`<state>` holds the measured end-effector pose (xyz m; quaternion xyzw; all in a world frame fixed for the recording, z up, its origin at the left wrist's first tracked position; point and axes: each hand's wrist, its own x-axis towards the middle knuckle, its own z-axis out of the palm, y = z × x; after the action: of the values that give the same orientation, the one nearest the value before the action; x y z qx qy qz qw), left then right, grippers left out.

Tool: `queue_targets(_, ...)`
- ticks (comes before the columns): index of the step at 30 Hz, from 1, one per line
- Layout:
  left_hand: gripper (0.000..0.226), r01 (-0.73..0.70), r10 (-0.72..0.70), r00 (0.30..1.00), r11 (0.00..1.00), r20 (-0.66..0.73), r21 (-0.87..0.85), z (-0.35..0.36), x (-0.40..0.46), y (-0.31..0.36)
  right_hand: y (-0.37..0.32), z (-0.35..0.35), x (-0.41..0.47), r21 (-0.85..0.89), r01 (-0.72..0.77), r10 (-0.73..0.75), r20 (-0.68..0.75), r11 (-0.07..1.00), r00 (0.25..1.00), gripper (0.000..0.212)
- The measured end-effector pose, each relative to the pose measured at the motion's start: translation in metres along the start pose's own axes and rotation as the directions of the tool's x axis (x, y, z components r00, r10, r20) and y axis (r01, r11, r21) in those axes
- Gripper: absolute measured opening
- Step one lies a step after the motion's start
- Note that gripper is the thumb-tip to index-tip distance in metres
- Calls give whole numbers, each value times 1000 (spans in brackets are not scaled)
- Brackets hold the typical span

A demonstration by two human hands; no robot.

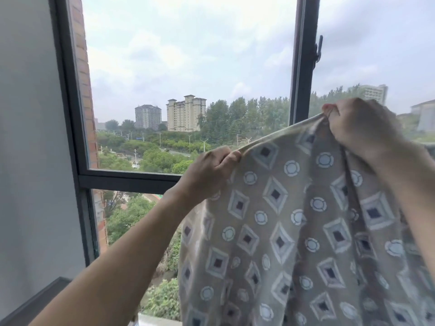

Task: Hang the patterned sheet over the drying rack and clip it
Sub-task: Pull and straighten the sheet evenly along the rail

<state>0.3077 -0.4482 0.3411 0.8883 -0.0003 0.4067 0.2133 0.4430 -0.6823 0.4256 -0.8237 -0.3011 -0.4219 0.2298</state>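
The patterned sheet is beige-grey with diamonds and pale circles and hangs down in front of the window at the lower right. My left hand grips its top edge, fingers curled round the hem. My right hand is raised higher at the right and pinches the same edge, so the hem runs taut and slanted between the two hands. No drying rack and no clips are in view.
A large window with a dark frame fills the view, with a handle on the right mullion. A grey wall stands at the left and a dark ledge at the lower left.
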Motion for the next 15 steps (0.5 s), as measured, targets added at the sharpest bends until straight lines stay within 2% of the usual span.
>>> queue_targets(2, 34, -8, 9, 1000, 999, -3, 51, 0, 0, 1, -4, -3, 1, -29, -32, 35, 113, 999, 993, 37)
queue_targets(5, 28, -67, 79, 995, 984, -66, 165, 1, 4, 13, -27, -1, -5, 44, 74, -81, 210, 996, 974, 34)
queue_targets(7, 23, -91, 114, 982, 985, -153, 144, 1, 10, 26, -44, 3, -11, 121, 164, -195, 319, 979, 928, 48)
queue_targets(9, 22, -124, 127, 977, 992, -174, 31, 2, 15, 38, -53, 7, -13, 158, 260, -301, 357, 952, 884, 63)
queue_targets(12, 26, -128, 122, 990, 988, -68, -86, -1, 16, 47, -49, 4, -15, 180, 346, -386, 285, 921, 877, 67)
queue_targets(15, 17, 12, -12, 988, 1000, 157, 2, -17, 10, 30, -35, 5, -22, 153, 370, -397, 216, 916, 892, 72)
